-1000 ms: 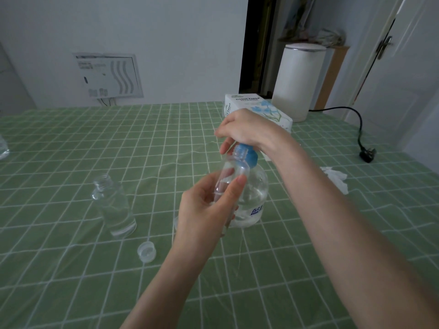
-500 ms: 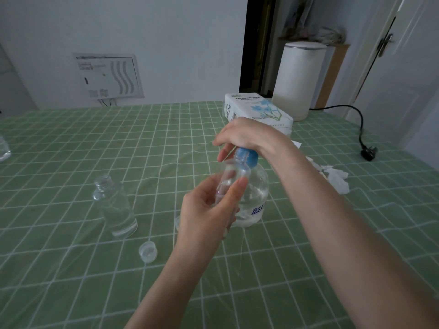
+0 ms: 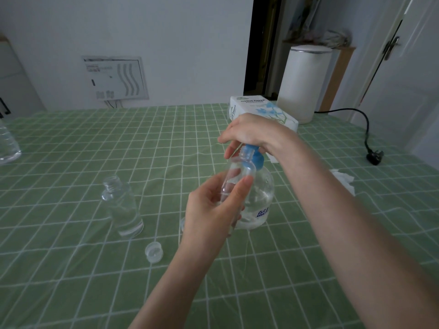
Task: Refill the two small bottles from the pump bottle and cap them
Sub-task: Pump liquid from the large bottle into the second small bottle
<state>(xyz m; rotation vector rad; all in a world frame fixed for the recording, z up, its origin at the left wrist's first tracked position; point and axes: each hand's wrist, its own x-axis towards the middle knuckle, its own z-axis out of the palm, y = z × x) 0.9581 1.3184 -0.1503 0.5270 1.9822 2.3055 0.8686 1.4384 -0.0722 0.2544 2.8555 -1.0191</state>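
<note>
Green checks all over the desk [image 3: 71, 150], under everything. Gripping one small bottle [image 3: 240, 172] with the left hand [image 3: 211, 210] near the middle of the frame, thumb and fingers curling round its lower half, holding it off the desk and leaning it a little to the right. Holding its open threaded neck right up under the right hand [image 3: 251, 134], just beside the blue pump head [image 3: 257, 160]; not possible to tell if touching the nozzle, this being hidden by the fingers.

Covering the top of the pump bottle [image 3: 261, 198] with that right hand, fingers curling down round the pump head; hard to tell if pressing or only resting. Seeing the pump bottle standing upright on the desk directly behind the held bottle, clear, with blue print low on its side.

Noticing the second small bottle [image 3: 123, 210] standing upright at the middle left, without cap, well apart from both hands, and one small clear cap [image 3: 154, 251] lying on the desk below and right of it, near the left forearm but not touching.

Also noticing, towards the upper right, a tissue box [image 3: 249, 108] behind the right hand, a white container [image 3: 304, 84] beyond it, a black plug [image 3: 374, 156] with its cable, and a crumpled white tissue [image 3: 342, 181] just right of the right forearm.
</note>
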